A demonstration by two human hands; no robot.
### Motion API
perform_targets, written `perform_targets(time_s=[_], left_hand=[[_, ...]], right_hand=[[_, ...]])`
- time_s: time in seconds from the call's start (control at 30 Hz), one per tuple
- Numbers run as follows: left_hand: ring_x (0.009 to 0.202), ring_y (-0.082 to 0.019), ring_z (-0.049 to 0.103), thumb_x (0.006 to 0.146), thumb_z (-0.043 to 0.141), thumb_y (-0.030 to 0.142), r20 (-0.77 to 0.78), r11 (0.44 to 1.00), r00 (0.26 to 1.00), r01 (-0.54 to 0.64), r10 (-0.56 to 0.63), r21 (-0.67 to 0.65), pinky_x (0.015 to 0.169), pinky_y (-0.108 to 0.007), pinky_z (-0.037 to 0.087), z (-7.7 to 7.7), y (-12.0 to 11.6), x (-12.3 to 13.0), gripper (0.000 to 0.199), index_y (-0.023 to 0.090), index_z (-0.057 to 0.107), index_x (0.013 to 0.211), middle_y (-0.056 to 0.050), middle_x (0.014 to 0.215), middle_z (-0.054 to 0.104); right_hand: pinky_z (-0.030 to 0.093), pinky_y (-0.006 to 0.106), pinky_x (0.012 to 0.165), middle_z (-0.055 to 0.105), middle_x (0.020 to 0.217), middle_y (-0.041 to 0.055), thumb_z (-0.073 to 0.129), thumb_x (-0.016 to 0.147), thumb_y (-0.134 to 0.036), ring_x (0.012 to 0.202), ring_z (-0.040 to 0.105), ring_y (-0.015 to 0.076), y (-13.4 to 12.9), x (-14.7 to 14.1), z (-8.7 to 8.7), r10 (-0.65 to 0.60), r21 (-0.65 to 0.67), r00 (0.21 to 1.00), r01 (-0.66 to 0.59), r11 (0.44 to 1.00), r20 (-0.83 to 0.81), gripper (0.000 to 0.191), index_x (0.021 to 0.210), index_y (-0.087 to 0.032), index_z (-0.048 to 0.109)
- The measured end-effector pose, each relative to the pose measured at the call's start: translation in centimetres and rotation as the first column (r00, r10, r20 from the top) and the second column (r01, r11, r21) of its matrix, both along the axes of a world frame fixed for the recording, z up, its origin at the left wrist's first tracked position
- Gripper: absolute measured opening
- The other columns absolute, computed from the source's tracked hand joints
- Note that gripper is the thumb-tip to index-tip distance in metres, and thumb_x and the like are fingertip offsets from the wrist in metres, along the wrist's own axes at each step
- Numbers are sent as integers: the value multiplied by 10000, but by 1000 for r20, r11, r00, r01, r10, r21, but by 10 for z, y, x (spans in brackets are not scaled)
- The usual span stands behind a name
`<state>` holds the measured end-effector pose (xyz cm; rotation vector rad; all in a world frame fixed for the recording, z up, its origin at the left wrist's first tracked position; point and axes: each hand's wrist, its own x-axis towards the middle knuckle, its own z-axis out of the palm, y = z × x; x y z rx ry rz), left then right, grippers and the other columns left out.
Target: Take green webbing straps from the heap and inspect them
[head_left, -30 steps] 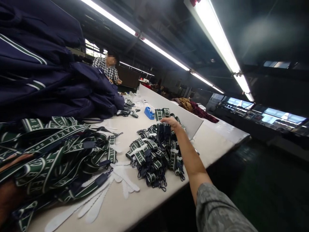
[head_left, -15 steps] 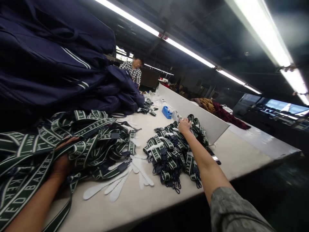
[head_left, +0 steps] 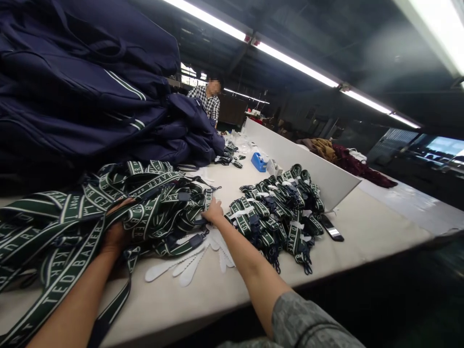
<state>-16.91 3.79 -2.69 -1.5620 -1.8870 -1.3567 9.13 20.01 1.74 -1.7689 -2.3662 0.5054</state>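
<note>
A tangled heap of dark green straps (head_left: pixel 145 203) with white lettering and edge stripes lies at the left of the table. My left hand (head_left: pixel 118 232) is inside the heap, closed around straps, its fingertips covered by them. At the heap's right edge, my right hand (head_left: pixel 213 212) pinches a strap; its fingertips are partly hidden. Under and beside this hand, white flat strips (head_left: pixel 190 263) with scalloped edges fan out over the tabletop. To its right sits a pile of folded straps (head_left: pixel 268 212) wrapped with white bands, dark hooks hanging from them.
Navy bags (head_left: pixel 90 96) are stacked high at the left. A blue tape dispenser (head_left: pixel 258 162) and a dark phone (head_left: pixel 331 228) flank the folded pile. Behind it stands a white divider board (head_left: pixel 308 166). A person in a checked shirt (head_left: pixel 208 102) is at the table's far end.
My right hand has moved left from the top of the folded pile to the loose strap heap. My left hand stays among the straps. The view has shifted slightly.
</note>
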Motion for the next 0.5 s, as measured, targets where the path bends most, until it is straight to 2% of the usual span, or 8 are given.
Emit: perform_targets(time_s=[0.07,0.2,0.37,0.43,0.5], left_hand=[[1309,-310,503,872,471,390,-11,1000,1000,10,-10,17,1150,-491,374,1,-1,0,501,73,545,1252,-190,1309,586],[1293,-326,515,852,490,383,-23,999,999,35,-34,32,1137,-503,383,2,-1,1,504,61,545,1237,-199,1287,595],[1307,-322,507,836,494,403,-1,999,999,34,-34,28,1135,-508,385,4,1,3,505,94,539,1234,-175,1301,598],[1292,-319,521,840,477,409,14,999,1000,25,-25,21,1130,-499,393,5,0,3,500,98,544,1226,-168,1294,602],[1264,-318,546,831,474,422,28,1000,999,16,-17,6,1125,-492,402,7,-2,3,501,112,549,1216,-152,1280,611]], right_hand=[[549,398,871,539,1353,281,761,721,-346,1114,663,336,10,8,8,0,-4,1000,0,1000,2,1002,1536,-107,229],[532,421,877,691,1108,184,657,760,-140,1036,676,330,21,36,35,103,100,994,-105,989,25,969,1575,-186,136],[489,430,948,666,1183,117,574,749,15,1100,620,315,20,78,73,240,285,967,-254,924,84,1015,1573,-381,132],[475,398,975,645,1240,96,563,748,25,1142,596,297,23,92,87,264,330,962,-273,904,74,1011,1569,-397,151],[477,388,974,662,1216,99,573,752,3,1120,607,293,28,104,99,253,356,967,-251,900,40,964,1570,-349,202]])
